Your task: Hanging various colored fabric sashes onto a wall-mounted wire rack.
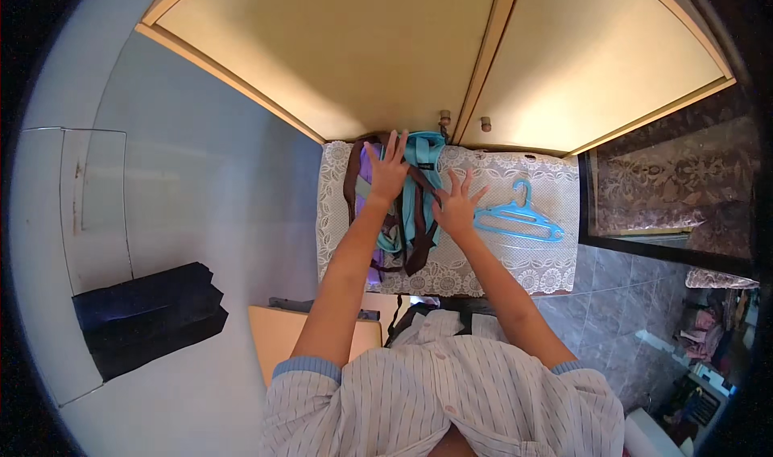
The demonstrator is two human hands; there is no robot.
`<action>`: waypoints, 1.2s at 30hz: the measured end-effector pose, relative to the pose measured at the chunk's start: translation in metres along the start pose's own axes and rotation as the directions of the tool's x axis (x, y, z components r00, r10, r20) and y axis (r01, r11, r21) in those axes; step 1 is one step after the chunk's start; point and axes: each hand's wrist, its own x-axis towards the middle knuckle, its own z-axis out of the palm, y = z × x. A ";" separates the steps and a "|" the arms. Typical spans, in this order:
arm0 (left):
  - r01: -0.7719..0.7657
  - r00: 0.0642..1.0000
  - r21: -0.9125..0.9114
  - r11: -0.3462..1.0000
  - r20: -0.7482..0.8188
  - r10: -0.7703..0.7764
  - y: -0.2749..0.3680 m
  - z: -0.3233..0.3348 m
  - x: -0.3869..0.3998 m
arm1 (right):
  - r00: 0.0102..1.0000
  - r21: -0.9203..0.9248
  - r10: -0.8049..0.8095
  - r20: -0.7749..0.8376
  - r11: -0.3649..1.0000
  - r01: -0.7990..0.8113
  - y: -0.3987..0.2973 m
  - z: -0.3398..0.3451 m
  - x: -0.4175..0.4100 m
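Note:
A loose pile of what look like neckties, in teal [426, 149], purple [373, 274] and dark brown [418, 257], lies on the lace-covered table. My left hand [389, 170] is spread over the upper part of the pile, its fingertips near the far edge. Beside the pile's right edge is my right hand [458, 206], fingers apart, close to a brown strip. Neither hand grips anything; whether the palms touch the cloth I cannot tell. A light-blue plastic clothes hanger [520, 218] rests just right of my right hand.
A white lace tablecloth [465, 276] under clear plastic covers the table. Yellow cabinet doors [374, 52] with small knobs rise behind it. An orange-tan panel [275, 336] stands at the near left. A dark-framed glass pane [658, 197] is at the right, above grey tiles [610, 294].

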 end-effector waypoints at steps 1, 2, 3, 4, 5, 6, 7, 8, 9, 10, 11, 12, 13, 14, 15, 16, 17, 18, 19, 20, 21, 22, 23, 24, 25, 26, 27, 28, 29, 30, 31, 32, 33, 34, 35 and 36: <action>-0.032 0.990 -0.028 0.999 -0.137 0.028 -0.001 0.000 0.002 | 0.999 0.033 0.017 -0.040 0.999 -0.016 -0.005 -0.001 0.002; -0.030 0.990 -0.022 0.999 -0.136 0.027 -0.002 -0.001 0.001 | 0.999 0.039 0.014 -0.041 0.999 -0.012 -0.011 -0.002 0.005; -0.025 0.991 -0.075 0.997 -0.136 0.015 0.004 -0.006 0.003 | 0.996 0.068 0.032 -0.087 0.997 -0.026 -0.014 -0.006 0.009; -0.017 0.991 -0.122 0.992 -0.137 0.000 0.008 -0.013 0.003 | 0.990 0.101 0.047 -0.134 0.994 -0.033 -0.017 -0.007 0.012; -0.017 0.991 -0.119 0.993 -0.137 0.001 0.012 -0.020 0.002 | 0.990 0.103 0.047 -0.135 0.994 -0.033 -0.020 -0.007 0.015; -0.012 0.987 -0.110 0.994 -0.163 -0.006 0.014 -0.026 0.001 | 0.989 0.085 0.055 -0.135 0.995 -0.044 -0.023 -0.007 0.018; -0.005 0.982 -0.100 0.995 -0.189 -0.014 0.017 -0.032 0.000 | 0.989 0.067 0.062 -0.134 0.996 -0.053 -0.025 -0.006 0.022; -0.003 0.981 -0.096 0.995 -0.192 -0.016 0.020 -0.039 -0.002 | 0.989 0.070 0.058 -0.137 0.996 -0.049 -0.024 -0.007 0.025; -0.003 0.977 -0.098 0.995 -0.211 -0.018 0.021 -0.044 -0.006 | 0.986 0.048 0.067 -0.150 0.997 -0.061 -0.027 -0.008 0.028; -0.004 0.973 -0.101 0.995 -0.231 -0.020 0.022 -0.049 -0.009 | 0.984 0.025 0.077 -0.163 0.997 -0.074 -0.029 -0.009 0.031; 0.008 0.969 -0.116 0.993 -0.243 -0.036 0.021 -0.051 -0.011 | 0.984 0.029 0.069 -0.164 0.997 -0.065 -0.029 -0.011 0.034; 0.016 0.969 -0.111 0.994 -0.244 -0.042 0.021 -0.056 -0.014 | 0.985 0.030 0.018 -0.172 0.999 -0.013 -0.028 -0.016 0.036; 0.063 0.964 -0.131 0.989 -0.249 -0.094 0.023 -0.061 -0.017 | 0.983 0.028 -0.032 -0.179 0.999 0.038 -0.029 -0.021 0.037; 0.108 0.956 -0.154 0.982 -0.254 -0.145 0.025 -0.066 -0.020 | 0.983 0.028 -0.038 -0.179 0.999 0.044 -0.030 -0.026 0.037; 0.117 0.953 -0.146 0.982 -0.260 -0.152 0.024 -0.069 -0.024 | 0.979 0.080 -0.075 -0.188 0.993 0.091 -0.037 -0.039 0.039; 0.165 0.941 -0.156 0.974 -0.271 -0.203 0.025 -0.070 -0.028 | 0.975 0.130 -0.108 -0.195 0.982 0.135 -0.042 -0.052 0.040; 0.212 0.926 -0.167 0.963 -0.282 -0.252 0.025 -0.071 -0.033 | 0.974 0.130 -0.117 -0.196 0.981 0.144 -0.046 -0.062 0.042; 0.210 0.924 -0.170 0.963 -0.289 -0.252 0.028 -0.074 -0.035 | 0.967 0.153 -0.116 -0.226 0.976 0.153 -0.047 -0.074 0.044; 0.264 0.911 -0.175 0.949 -0.278 -0.304 0.028 -0.077 -0.039 | 0.960 0.178 -0.114 -0.254 0.971 0.163 -0.049 -0.084 0.046; 0.316 0.895 -0.180 0.932 -0.268 -0.356 0.027 -0.080 -0.043 | 0.959 0.173 -0.118 -0.259 0.971 0.166 -0.049 -0.094 0.047; 0.353 0.891 -0.180 0.918 -0.235 -0.389 0.025 -0.089 -0.046 | 0.939 0.192 -0.127 -0.320 0.962 0.196 -0.050 -0.103 0.049; 0.353 0.888 -0.181 0.918 -0.244 -0.390 0.020 -0.094 -0.048 | 0.915 0.209 -0.134 -0.380 0.951 0.226 -0.050 -0.112 0.050; 0.328 0.902 -0.217 0.919 -0.217 -0.373 0.014 -0.099 -0.049 | 0.912 0.205 -0.140 -0.385 0.951 0.233 -0.049 -0.122 0.051; 0.309 0.913 -0.249 0.918 -0.191 -0.359 0.006 -0.105 -0.051 | 0.910 0.204 -0.166 -0.380 0.945 0.257 -0.050 -0.131 0.050; 0.277 0.927 -0.253 0.927 -0.182 -0.327 -0.002 -0.110 -0.051 | 0.907 0.203 -0.192 -0.374 0.938 0.282 -0.053 -0.139 0.049; 0.282 0.923 -0.247 0.927 -0.192 -0.332 -0.007 -0.115 -0.051 | 0.903 0.204 -0.202 -0.380 0.934 0.294 -0.058 -0.146 0.049; 0.239 0.928 -0.316 0.918 -0.204 -0.312 -0.008 -0.122 -0.048 | 0.889 0.193 -0.220 -0.401 0.929 0.317 -0.060 -0.152 0.049; 0.193 0.931 -0.382 0.904 -0.218 -0.291 -0.008 -0.129 -0.046 | 0.875 0.183 -0.238 -0.422 0.923 0.339 -0.062 -0.159 0.049; 0.190 0.929 -0.381 0.905 -0.228 -0.291 -0.006 -0.136 -0.044 | 0.870 0.178 -0.243 -0.429 0.921 0.345 -0.064 -0.168 0.050; 0.180 0.935 -0.395 0.901 -0.216 -0.281 -0.005 -0.142 -0.046 | 0.853 0.164 -0.270 -0.448 0.912 0.375 -0.067 -0.176 0.050; 0.170 0.941 -0.409 0.897 -0.204 -0.271 -0.004 -0.147 -0.048 | 0.834 0.150 -0.295 -0.466 0.903 0.404 -0.071 -0.183 0.050; 0.169 0.938 -0.404 0.899 -0.213 -0.273 -0.002 -0.151 -0.050 | 0.829 0.149 -0.300 -0.473 0.899 0.411 -0.075 -0.189 0.050; 0.155 0.944 -0.405 0.901 -0.207 -0.255 0.002 -0.154 -0.051 | 0.805 0.122 -0.333 -0.491 0.889 0.442 -0.078 -0.195 0.050; 0.140 0.950 -0.405 0.904 -0.202 -0.238 0.005 -0.158 -0.052 | 0.780 0.095 -0.364 -0.508 0.877 0.471 -0.081 -0.199 0.050; 0.154 0.949 -0.413 0.898 -0.191 -0.251 0.006 -0.161 -0.053 | 0.774 0.091 -0.370 -0.514 0.874 0.478 -0.084 -0.202 0.049; 0.152 0.947 -0.410 0.899 -0.201 -0.251 0.008 -0.163 -0.055 | 0.767 0.088 -0.354 -0.535 0.879 0.468 -0.087 -0.205 0.047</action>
